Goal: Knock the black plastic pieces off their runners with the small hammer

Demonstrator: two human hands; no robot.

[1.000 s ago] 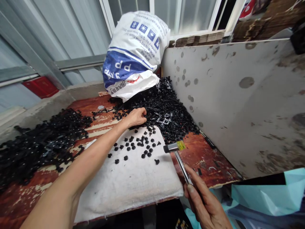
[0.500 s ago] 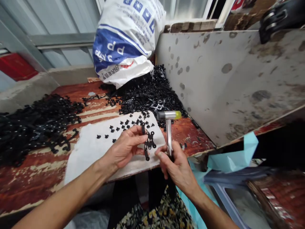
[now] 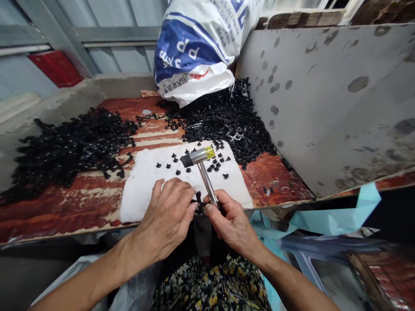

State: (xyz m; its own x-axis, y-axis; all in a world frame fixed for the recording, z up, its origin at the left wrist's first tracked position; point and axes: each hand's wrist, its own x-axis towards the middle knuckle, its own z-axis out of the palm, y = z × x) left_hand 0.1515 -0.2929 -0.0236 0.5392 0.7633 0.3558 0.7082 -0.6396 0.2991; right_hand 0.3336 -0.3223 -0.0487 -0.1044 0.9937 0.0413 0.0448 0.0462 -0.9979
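Note:
My right hand (image 3: 231, 220) is closed around the handle of a small mallet (image 3: 205, 177), which has a metal head, one black face and one yellow face. The mallet head sits above the white cloth (image 3: 142, 172). A black linked plastic piece (image 3: 199, 198) is at the cloth's front edge, between both hands. My left hand (image 3: 170, 211) is closed on its left side with thumb and fingers, partly hiding it. The right thumb and fingertips touch its right side. Several small black pegs (image 3: 188, 170) stand scattered over the cloth beyond the hands.
A heap of black linked parts (image 3: 78, 147) lies at the left. Another black heap (image 3: 227, 123) is at the back, under a white and blue plastic sack (image 3: 194, 52). A grey stained board (image 3: 311, 99) borders the worn red table (image 3: 279, 177) on the right.
Both hands have come together over the black linked piece at the cloth's front edge. The mallet has tilted, its head now leaning left. The camera view has shifted left.

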